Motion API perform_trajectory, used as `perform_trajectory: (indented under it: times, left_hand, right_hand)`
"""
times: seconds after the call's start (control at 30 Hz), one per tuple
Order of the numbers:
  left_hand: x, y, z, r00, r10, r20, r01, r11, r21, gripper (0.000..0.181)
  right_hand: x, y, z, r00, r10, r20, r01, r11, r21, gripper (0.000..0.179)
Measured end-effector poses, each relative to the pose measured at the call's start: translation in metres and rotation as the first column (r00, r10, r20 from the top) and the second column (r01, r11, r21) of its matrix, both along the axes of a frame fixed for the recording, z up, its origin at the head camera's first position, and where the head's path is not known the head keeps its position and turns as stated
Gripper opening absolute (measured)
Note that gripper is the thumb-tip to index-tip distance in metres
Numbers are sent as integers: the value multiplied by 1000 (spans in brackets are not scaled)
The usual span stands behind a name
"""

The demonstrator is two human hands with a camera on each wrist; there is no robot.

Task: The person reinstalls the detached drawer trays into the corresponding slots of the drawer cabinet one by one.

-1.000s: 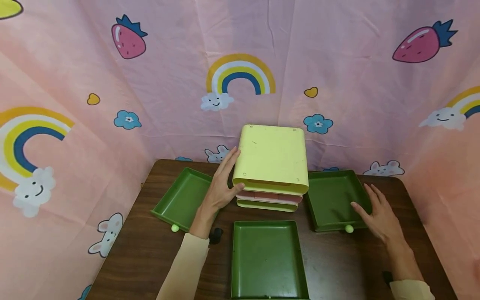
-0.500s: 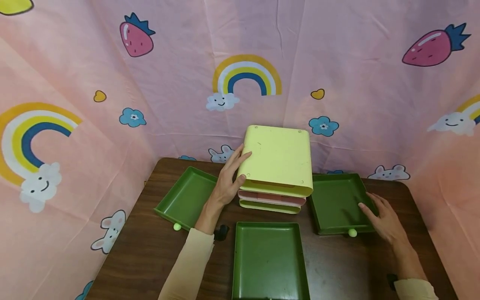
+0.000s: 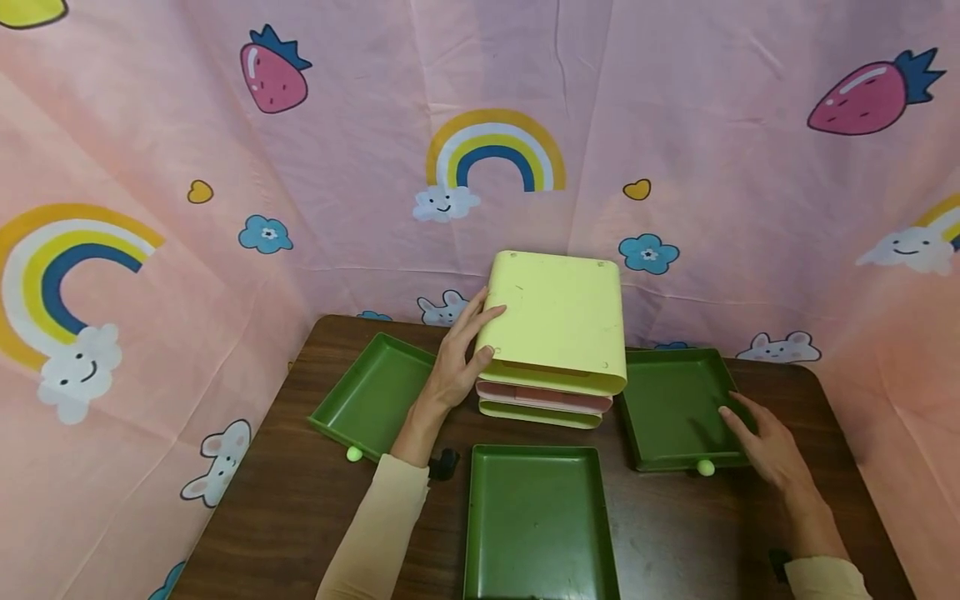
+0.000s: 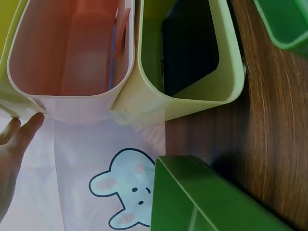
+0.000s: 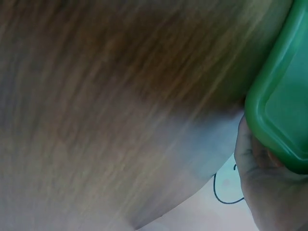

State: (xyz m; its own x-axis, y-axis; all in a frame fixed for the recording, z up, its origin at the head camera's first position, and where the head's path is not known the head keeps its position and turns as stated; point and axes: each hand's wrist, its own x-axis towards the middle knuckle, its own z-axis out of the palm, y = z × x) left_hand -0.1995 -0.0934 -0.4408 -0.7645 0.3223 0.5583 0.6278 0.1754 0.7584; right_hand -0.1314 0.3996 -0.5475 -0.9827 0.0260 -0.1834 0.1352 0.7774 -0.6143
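A: Cabinet (image 3: 558, 312): whereabouts?

B: At the back of the table (image 3: 255, 492). Open-fronted, facing the near side; yellow tier on top, pink in between, yellow-green at the bottom.

A: Loose pieces?

B: Three, green, all outside the cabinet. Left tray (image 3: 378, 392): angled, partly hidden. Middle tray (image 3: 536, 517): in front. Right tray (image 3: 675, 408): just beside the cabinet.

A: Left hand (image 3: 453, 367)?

B: Rests on the cabinet's left side and top edge; fingers extended, not curled.

A: Right hand (image 3: 776, 450)?

B: At the right tray's outer wall, thumb over the inside. Fingers partly hidden; cannot tell whether gripping.

A: Just changed?

B: Right hand: lower along the right tray than a second ago. Left hand: further onto the cabinet's top. Right tray: unmoved.

A: Meaning for the work?

B: Judged as cabinet steadied, right tray within grasp, handling barely begun.
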Motion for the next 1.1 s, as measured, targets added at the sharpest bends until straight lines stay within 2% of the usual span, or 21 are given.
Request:
perform_trajectory:
  times: [0.23, 0.37, 0.57, 0.87, 1.1]
  left_hand:
    - [-2, -1, -1, 1000, -1, 6, 1, 1000, 16, 66]
    - [-1, -1, 0, 1000, -3, 11, 2, 1000, 22, 64]
    - [-2, 0, 3, 999, -35, -7, 36, 998, 43, 59]
    - [-2, -1, 3, 999, -33, 0, 33, 999, 39, 62]
    - [-2, -2, 0, 999, -16, 28, 16, 1000, -1, 72]
  right_hand:
    - [-5, 2, 2, 995, -27, 100, 28, 1000, -9, 81]
    - [-5, 3, 1, 995, -35, 96, 37, 999, -10, 81]
    - [1, 5, 0, 996, -51, 67, 52, 999, -12, 81]
    - [11, 3, 1, 994, -105, 20, 106, 994, -34, 80]
    - [15, 4, 4, 992, -116, 57, 118, 992, -40, 83]
